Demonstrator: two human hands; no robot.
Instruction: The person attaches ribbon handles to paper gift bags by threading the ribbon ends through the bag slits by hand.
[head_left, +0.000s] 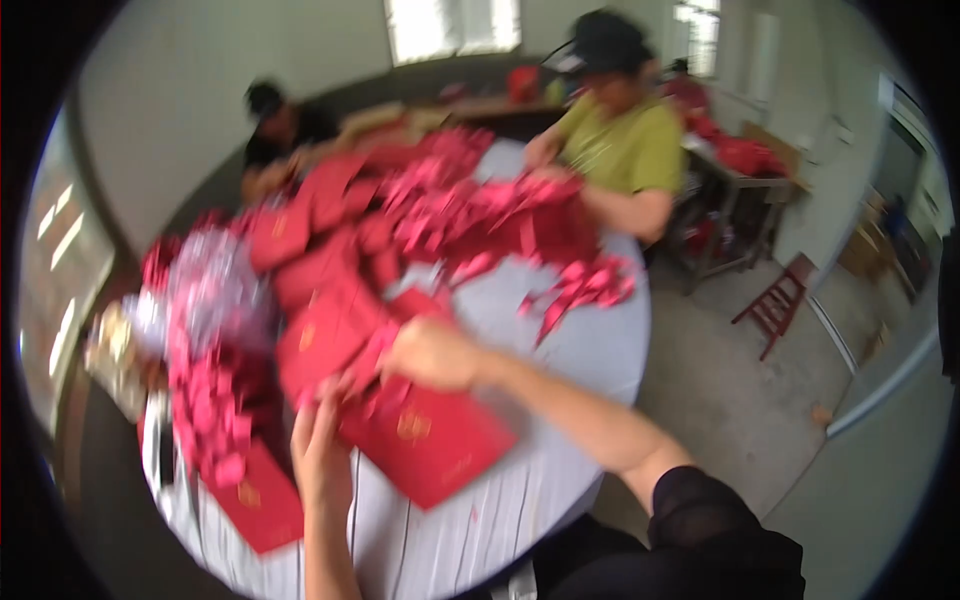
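In front of me lies a flat red folder (435,450) with a gold emblem, tilted on the table. Pink ribbon (378,352) crosses its upper part, between my two hands. My right hand (432,355) is closed on the ribbon, its fingers curled at the folder's far side. At the folder's left edge, my left hand (320,450) has its fingertips pressed together at the ribbon's other end; blur hides the exact grip. More red folders (325,330) overlap just beyond my hands. Another red folder (255,500), topped with pink ribbons, lies left of my left wrist.
The round table (490,520) has a pale striped cover. Clear plastic wrapping (215,285) bulges at its left, and ribbon bows (585,290) lie at the right. A co-worker in a yellow-green shirt (630,145) and another in black (280,140) work across. A red stool (778,305) stands on the floor.
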